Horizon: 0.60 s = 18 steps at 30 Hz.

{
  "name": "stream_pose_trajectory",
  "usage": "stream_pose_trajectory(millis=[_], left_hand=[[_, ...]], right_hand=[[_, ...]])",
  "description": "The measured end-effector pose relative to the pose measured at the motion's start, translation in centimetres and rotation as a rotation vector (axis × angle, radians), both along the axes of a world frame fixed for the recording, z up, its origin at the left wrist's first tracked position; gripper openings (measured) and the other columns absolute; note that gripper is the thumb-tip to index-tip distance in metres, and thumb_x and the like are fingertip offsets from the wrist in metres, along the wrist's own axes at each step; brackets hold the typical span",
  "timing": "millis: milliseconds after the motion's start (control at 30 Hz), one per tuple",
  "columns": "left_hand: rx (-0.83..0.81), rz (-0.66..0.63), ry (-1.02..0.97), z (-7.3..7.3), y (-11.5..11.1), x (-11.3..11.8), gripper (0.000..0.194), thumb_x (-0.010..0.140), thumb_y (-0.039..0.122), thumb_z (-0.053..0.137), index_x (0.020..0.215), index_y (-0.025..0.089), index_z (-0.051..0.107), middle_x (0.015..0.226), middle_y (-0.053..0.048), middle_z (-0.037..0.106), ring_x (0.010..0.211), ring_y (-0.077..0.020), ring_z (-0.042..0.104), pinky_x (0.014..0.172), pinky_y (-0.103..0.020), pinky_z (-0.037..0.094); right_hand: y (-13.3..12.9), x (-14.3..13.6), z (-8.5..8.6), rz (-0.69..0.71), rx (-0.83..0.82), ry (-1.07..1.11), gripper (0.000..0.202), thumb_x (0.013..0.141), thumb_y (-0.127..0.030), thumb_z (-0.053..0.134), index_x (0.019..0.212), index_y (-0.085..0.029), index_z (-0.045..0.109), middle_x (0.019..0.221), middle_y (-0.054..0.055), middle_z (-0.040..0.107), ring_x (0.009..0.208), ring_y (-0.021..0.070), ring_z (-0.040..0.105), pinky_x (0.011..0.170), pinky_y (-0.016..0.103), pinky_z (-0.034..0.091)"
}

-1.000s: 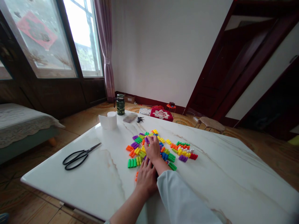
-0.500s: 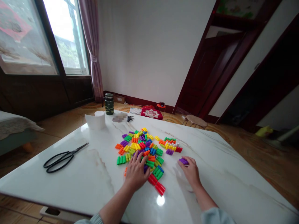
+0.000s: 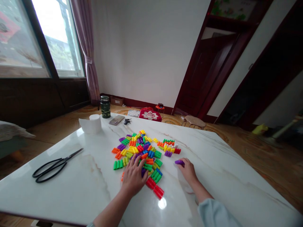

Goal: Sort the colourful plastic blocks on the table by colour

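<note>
Colourful plastic blocks [image 3: 133, 150] lie in a loose pile on the white marbled table [image 3: 78, 189]. My left hand [image 3: 134, 175] rests over the near part of the pile, fingers spread, with a purple block partly under it. To the right of the pile, my right hand [image 3: 188, 171] pinches a purple block [image 3: 179, 162] between thumb and fingers. A smaller group of blocks [image 3: 169, 146] stands in rows just beyond that hand. Two red blocks [image 3: 158, 192] lie at the pile's near end.
Black-handled scissors [image 3: 56, 165] lie at the left. Toward the far edge are a white paper roll [image 3: 94, 124], a camouflage flask [image 3: 105, 107], a phone [image 3: 116, 119] and keys [image 3: 127, 121]. A stool [image 3: 195, 121] stands beyond the table.
The whole view has shifted slightly, moving the table items leftward. My right hand has turned its purple block a little. My left hand stays on the pile.
</note>
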<state>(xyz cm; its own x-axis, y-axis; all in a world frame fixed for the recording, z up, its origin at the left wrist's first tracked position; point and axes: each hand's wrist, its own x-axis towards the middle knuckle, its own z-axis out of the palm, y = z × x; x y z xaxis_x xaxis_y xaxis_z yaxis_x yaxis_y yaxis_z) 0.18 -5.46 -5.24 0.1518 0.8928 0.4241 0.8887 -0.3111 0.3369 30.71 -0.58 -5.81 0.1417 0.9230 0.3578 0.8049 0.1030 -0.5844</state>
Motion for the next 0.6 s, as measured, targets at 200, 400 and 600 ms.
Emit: stream_pose_trajectory(millis=[200,400,600], left_hand=[[0.015,0.001,0.012,-0.4,0.1,0.0,0.048,0.086,0.037,0.055,0.133,0.027,0.056,0.141,-0.007,0.052,0.140,-0.0316,0.033,0.110,-0.049,0.035],[0.002,0.000,-0.006,-0.1,0.1,0.0,0.048,0.085,0.037,0.055,0.132,0.027,0.056,0.141,-0.007,0.052,0.140,-0.0324,0.033,0.109,-0.050,0.036],[-0.006,-0.005,-0.022,-0.2,0.1,0.1,0.047,0.084,0.036,0.056,0.131,0.028,0.057,0.140,-0.006,0.053,0.141,-0.0321,0.033,0.111,-0.049,0.035]], right_hand=[[3.3,0.1,0.6,-0.022,-0.057,-0.076,0.024,0.070,-0.013,0.056,0.090,-0.018,0.069,0.092,0.006,0.071,0.088,0.0198,0.067,0.085,0.032,0.050],[4.8,0.2,0.6,-0.041,-0.066,-0.103,0.024,0.070,-0.013,0.055,0.088,-0.022,0.069,0.090,0.003,0.072,0.082,0.0194,0.067,0.080,0.032,0.050],[4.7,0.0,0.0,-0.058,-0.022,-0.092,0.030,0.074,-0.014,0.050,0.096,-0.021,0.070,0.104,0.006,0.071,0.097,0.0212,0.066,0.087,0.034,0.050]])
